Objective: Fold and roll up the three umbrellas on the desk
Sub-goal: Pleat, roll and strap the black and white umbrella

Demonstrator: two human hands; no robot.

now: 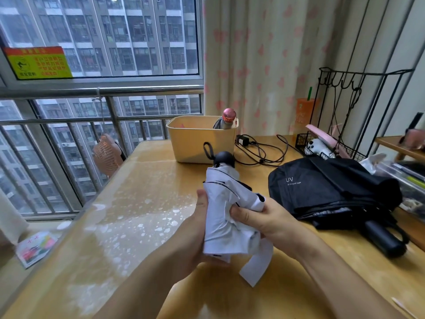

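Observation:
A white folding umbrella (224, 212) with black trim and a black handle pointing away is held above the desk (142, 203). My left hand (199, 229) grips its bunched canopy from the left. My right hand (259, 217) pinches the folds on the right side. Its white strap (257, 265) hangs loose below. A black umbrella (333, 192) printed "UV" lies collapsed but unrolled on the desk to the right, handle toward me. A third umbrella (226, 119) with a pink handle stands upright in the beige bin (195, 139).
Black cables and a charger (259, 148) lie behind the umbrellas. A black wire rack (340, 125) with small items stands at the back right. Clutter (404, 178) lines the right edge. A small pink fan (107, 155) sits off the desk's left edge by the window railing.

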